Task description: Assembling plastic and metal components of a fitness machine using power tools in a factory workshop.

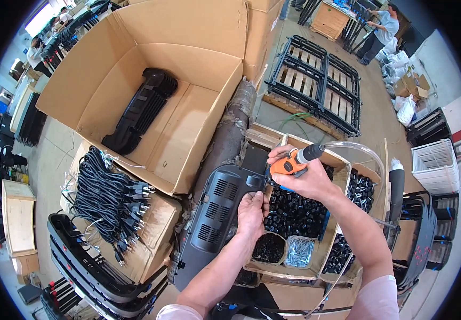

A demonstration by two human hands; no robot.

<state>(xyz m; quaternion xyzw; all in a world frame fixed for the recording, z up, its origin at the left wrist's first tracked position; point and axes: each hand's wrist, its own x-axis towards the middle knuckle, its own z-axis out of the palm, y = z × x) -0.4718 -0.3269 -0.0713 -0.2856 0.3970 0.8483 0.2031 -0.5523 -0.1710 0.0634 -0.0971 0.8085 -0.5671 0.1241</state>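
My right hand [307, 178] is wrapped round an orange and black air screwdriver [293, 163], with a clear hose [359, 148] running off its rear. The tool's tip points left at the upper end of a long black plastic housing [217, 208] with slotted vents; whether it touches is hidden. My left hand [251, 211] grips the housing's right edge near that end, fingers curled. Beside it stands a wooden parts bin [323, 261] holding black round plastic parts [294, 213], small black pieces [268, 248] and a clear tub of silver screws [299, 251].
A large open carton [198, 104] at the far left holds one black housing [144, 109]. Black cables [107, 200] lie bundled on a carton nearer me. Stacked black frames [97, 277] stand front left. Black metal frames [318, 82] lie on a pallet beyond; a person [382, 34] works far right.
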